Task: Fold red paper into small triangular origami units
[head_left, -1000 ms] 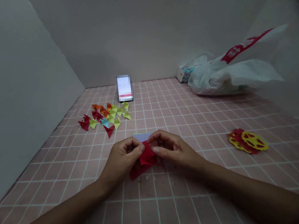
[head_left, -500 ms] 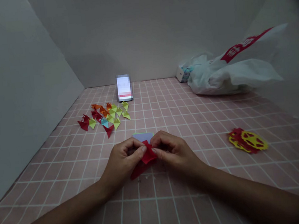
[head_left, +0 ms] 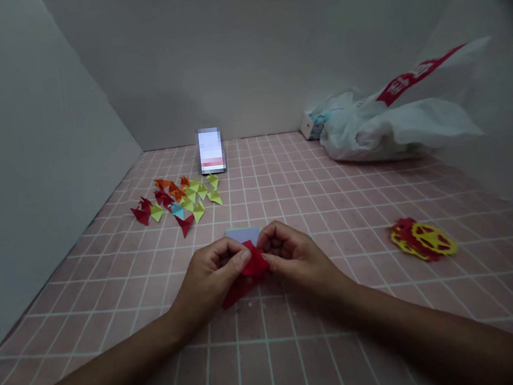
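Observation:
A folded piece of red paper is held between my two hands near the middle of the view. My left hand pinches its left side, with the thumb on top. At its right edge, my right hand grips it between thumb and curled fingers. Another part of red paper shows below, beside my left fingers. Just behind the hands lies a stack of light purple paper squares, partly covered by the red paper.
Several small folded paper pieces in red, orange, yellow and blue lie at the back left. A lit phone stands behind them. Red and yellow cut-outs lie right; a white plastic bag and small box are back right.
The fingers of my right hand have lifted slightly and spread a little from its thumb, and the red paper's top flap looks flatter. The whole view has shifted very slightly.

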`<action>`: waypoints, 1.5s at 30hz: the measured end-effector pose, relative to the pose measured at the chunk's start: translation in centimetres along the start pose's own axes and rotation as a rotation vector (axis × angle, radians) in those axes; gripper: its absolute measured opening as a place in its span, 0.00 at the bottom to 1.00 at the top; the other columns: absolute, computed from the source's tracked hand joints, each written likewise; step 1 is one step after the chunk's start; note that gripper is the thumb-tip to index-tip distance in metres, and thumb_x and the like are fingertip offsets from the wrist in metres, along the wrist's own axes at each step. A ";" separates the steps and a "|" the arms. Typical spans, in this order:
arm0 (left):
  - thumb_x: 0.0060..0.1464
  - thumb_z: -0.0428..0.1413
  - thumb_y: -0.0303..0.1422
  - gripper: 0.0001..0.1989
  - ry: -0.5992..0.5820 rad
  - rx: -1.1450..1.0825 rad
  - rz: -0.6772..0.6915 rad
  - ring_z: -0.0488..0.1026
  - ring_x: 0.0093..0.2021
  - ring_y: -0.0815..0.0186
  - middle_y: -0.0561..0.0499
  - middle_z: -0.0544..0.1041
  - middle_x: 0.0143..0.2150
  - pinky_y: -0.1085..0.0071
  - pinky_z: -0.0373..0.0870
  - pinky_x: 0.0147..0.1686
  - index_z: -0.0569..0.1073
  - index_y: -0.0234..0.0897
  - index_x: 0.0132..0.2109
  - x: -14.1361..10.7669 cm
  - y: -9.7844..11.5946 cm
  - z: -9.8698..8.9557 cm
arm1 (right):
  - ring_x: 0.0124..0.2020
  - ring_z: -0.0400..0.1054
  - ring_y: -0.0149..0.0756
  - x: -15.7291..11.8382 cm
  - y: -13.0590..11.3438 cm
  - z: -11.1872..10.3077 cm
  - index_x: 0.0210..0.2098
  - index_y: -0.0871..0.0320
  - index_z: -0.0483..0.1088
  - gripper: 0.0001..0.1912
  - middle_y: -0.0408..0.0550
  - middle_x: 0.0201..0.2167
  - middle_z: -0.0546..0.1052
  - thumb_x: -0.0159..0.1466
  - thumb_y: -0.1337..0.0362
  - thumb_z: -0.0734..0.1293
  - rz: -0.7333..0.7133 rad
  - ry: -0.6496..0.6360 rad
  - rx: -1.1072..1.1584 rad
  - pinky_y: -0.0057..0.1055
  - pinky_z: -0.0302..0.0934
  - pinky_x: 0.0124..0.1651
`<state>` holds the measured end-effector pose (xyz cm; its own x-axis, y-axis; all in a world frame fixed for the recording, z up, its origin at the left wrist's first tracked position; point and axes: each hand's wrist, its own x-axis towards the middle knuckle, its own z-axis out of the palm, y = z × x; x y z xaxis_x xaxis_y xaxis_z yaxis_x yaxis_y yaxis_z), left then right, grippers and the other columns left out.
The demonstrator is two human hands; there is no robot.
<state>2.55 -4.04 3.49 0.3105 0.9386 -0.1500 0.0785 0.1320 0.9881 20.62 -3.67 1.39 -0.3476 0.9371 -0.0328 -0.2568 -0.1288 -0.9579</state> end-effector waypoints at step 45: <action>0.55 0.61 0.32 0.16 -0.244 -0.255 -0.021 0.79 0.36 0.63 0.45 0.83 0.38 0.65 0.74 0.44 0.76 0.34 0.51 0.4 -0.1 -0.8 | 0.21 0.67 0.24 0.4 -0.7 -0.2 0.34 0.57 0.67 0.14 0.36 0.24 0.72 0.54 0.65 0.76 0.061 0.011 0.186 0.23 0.60 0.26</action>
<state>1.96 -3.40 3.35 0.5314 0.8349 -0.1436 -0.1426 0.2552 0.9563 20.87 -3.14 1.97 -0.3577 0.9292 -0.0931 -0.3986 -0.2420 -0.8846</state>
